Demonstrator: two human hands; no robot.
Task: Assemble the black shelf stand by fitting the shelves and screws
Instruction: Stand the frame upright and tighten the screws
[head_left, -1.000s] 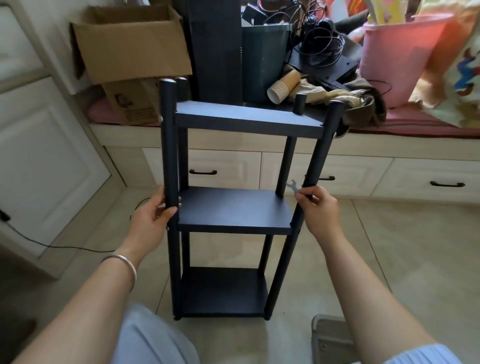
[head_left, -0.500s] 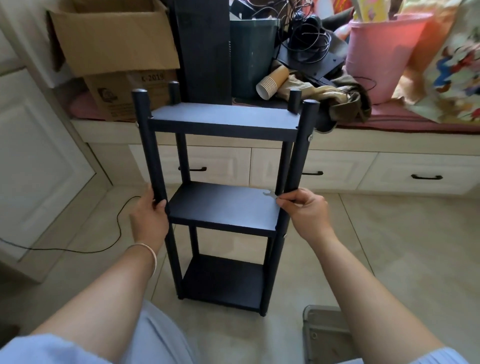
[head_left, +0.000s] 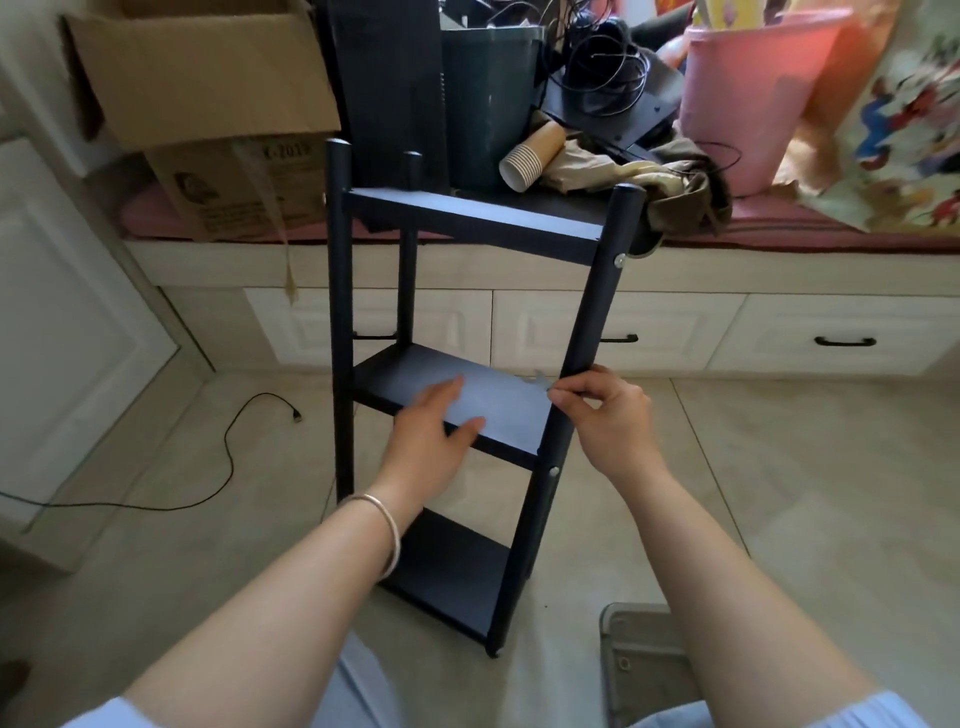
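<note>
Since half a second ago the left hand (head_left: 434, 434) has let go of the near left post and moved right onto the middle shelf (head_left: 467, 395), while the shelf stand (head_left: 597, 312) has turned a little so its right side swings nearer.

Now the left hand lies flat over the front part of the middle shelf, fingers spread and fairly straight, thumb at the shelf's front edge. A thin bracelet (head_left: 387, 525) circles that wrist. The right hand (head_left: 605, 415) is at the near right post, just where the middle shelf meets it, with thumb and fingers pinching a small flat metal wrench (head_left: 540, 382) whose open end points left over the shelf.

The stand is upright on the tiled floor (head_left: 779, 493), directly in front of the person, with three shelves fitted between four posts. Two silver screw heads show on the near right post, one by the top shelf (head_left: 619, 260) and one just below the middle shelf (head_left: 554, 472).

Behind the stand, a window bench (head_left: 779, 270) with drawers carries a cardboard box (head_left: 208, 78) at far left, a stack of paper cups (head_left: 530, 158) lying on its side, tangled cables (head_left: 608, 57) and a pink bucket (head_left: 748, 93) at far right. A black cord (head_left: 228, 447) trails across the floor at left.
</note>
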